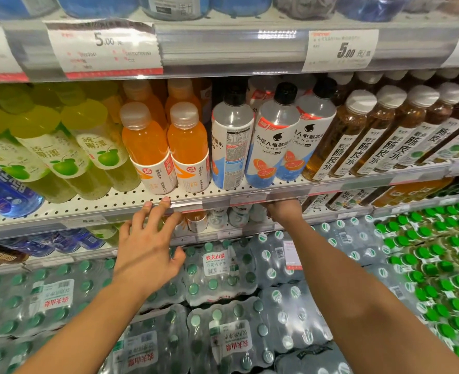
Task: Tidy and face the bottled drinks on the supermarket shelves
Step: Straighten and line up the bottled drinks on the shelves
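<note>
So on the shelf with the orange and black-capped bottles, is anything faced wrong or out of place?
Yes. The leftmost black-capped bottle is turned: its nutrition panel and barcode face out, while its two neighbours show the front label with the fruit picture. The orange bottles stand label-forward. Nothing looks spilled or damaged.

— Where are the right hand's (283, 211) fingers?
— Hidden under the white perforated metal shelf (115, 205); their grip cannot be told.
— Above that shelf?
— Blue bottles (169, 6), cut off by the top edge, blurred.
</note>
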Demonstrator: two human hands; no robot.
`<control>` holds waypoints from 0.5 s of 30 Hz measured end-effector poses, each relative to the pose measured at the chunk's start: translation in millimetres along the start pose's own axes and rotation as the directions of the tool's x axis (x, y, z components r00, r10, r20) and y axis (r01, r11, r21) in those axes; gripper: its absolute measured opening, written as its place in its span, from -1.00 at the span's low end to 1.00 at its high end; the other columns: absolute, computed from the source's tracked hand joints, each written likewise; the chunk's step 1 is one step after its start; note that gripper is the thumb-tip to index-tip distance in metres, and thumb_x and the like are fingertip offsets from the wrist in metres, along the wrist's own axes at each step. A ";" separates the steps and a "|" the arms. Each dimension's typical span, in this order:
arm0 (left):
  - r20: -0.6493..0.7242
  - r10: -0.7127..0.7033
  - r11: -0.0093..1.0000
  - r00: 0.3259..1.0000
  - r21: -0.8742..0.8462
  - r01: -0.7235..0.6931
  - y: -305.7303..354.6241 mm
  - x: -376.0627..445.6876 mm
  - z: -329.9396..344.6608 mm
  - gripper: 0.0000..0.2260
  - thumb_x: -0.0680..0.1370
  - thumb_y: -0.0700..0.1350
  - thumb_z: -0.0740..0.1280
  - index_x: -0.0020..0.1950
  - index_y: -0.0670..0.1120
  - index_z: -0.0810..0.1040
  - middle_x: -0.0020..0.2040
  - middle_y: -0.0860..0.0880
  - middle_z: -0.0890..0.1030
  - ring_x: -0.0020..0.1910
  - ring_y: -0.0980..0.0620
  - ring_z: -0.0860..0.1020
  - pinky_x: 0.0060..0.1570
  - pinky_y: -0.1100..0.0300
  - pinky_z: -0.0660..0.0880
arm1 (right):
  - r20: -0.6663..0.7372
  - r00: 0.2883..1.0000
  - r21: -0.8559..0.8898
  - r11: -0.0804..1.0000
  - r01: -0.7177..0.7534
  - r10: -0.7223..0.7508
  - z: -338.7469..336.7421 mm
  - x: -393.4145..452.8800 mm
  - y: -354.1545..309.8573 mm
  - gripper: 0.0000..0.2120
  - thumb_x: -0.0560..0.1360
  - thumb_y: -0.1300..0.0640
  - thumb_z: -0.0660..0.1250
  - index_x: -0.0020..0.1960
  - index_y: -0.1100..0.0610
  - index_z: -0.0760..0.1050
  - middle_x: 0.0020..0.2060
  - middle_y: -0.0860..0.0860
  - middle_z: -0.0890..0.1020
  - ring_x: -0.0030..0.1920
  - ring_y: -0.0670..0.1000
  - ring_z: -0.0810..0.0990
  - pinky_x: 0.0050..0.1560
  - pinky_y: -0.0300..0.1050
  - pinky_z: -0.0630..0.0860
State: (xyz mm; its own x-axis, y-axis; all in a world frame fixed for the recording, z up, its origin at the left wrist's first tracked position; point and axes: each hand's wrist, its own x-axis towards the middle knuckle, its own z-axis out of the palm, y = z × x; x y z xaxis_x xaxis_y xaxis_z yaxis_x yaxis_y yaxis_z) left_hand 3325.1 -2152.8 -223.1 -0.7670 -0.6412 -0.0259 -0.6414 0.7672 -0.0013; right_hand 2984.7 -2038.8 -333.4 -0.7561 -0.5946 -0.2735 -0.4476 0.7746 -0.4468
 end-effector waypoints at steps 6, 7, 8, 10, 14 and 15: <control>0.006 -0.004 1.000 1.000 0.012 0.004 -1.3 0.2 3.3 -0.34 0.39 0.25 0.28 0.47 0.07 0.39 0.56 -0.05 0.27 0.49 -0.22 0.25 0.26 -0.29 0.40 | -0.036 0.993 -0.147 0.984 0.103 -0.109 2.8 2.2 7.4 -0.53 0.52 -0.37 0.28 0.07 -0.01 0.67 -0.14 0.03 0.73 -0.05 0.15 0.68 -0.13 0.00 0.62; 0.008 -0.005 1.000 1.000 0.013 0.005 -1.1 0.3 4.1 -0.33 0.39 0.25 0.29 0.47 0.07 0.39 0.56 -0.06 0.27 0.50 -0.23 0.25 0.26 -0.29 0.40 | -0.028 0.995 -0.130 0.988 0.087 -0.092 3.1 3.8 7.9 -0.50 0.50 -0.41 0.26 0.08 -0.01 0.66 -0.13 0.03 0.73 -0.06 0.15 0.69 -0.12 0.01 0.63; 0.011 -0.006 1.000 1.000 0.016 0.005 -0.8 0.4 4.7 -0.33 0.39 0.25 0.29 0.47 0.07 0.39 0.56 -0.06 0.26 0.50 -0.23 0.24 0.26 -0.29 0.40 | -0.018 0.997 -0.092 0.993 0.070 -0.072 5.9 8.0 10.4 -0.45 0.47 -0.45 0.24 0.08 -0.01 0.64 -0.12 0.04 0.73 -0.08 0.16 0.70 -0.11 0.03 0.64; 0.021 -0.004 1.000 1.000 0.018 0.003 -0.5 -0.3 4.8 -0.33 0.38 0.25 0.30 0.47 0.08 0.40 0.56 -0.06 0.26 0.50 -0.23 0.23 0.26 -0.29 0.40 | -0.021 0.999 -0.031 0.999 0.042 -0.043 13.0 11.9 14.4 -0.48 0.46 -0.42 0.27 0.09 0.00 0.62 -0.08 0.06 0.72 -0.07 0.18 0.69 -0.08 0.04 0.64; 0.064 -0.003 1.000 0.998 0.001 0.003 -0.5 -2.1 -4.0 -0.34 0.36 0.28 0.29 0.44 0.11 0.44 0.59 -0.03 0.21 0.53 -0.20 0.19 0.29 -0.28 0.38 | 0.003 1.000 0.010 1.000 0.030 -0.030 -3.3 -33.8 -7.8 -0.68 0.52 -0.11 0.42 0.00 0.16 0.54 -0.19 0.11 0.63 -0.05 0.24 0.66 -0.18 -0.08 0.42; 0.081 -0.010 1.000 0.997 -0.010 0.011 0.3 -2.6 -7.6 -0.35 0.36 0.28 0.27 0.44 0.13 0.44 0.60 -0.01 0.18 0.54 -0.18 0.16 0.32 -0.27 0.36 | 0.032 0.999 0.016 1.000 0.020 -0.021 -5.5 -46.6 -10.3 -0.69 0.53 -0.05 0.44 0.06 0.18 0.51 -0.22 0.09 0.60 -0.06 0.22 0.64 -0.17 -0.09 0.39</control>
State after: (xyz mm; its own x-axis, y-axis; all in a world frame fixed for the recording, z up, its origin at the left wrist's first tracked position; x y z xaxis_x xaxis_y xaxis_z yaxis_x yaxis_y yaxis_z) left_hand 3326.7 -2151.0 -215.4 -0.7563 -0.6454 -0.1072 -0.6498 0.7600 0.0086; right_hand 3021.9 -2017.9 -311.4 -0.7311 -0.6170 -0.2913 -0.4550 0.7590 -0.4657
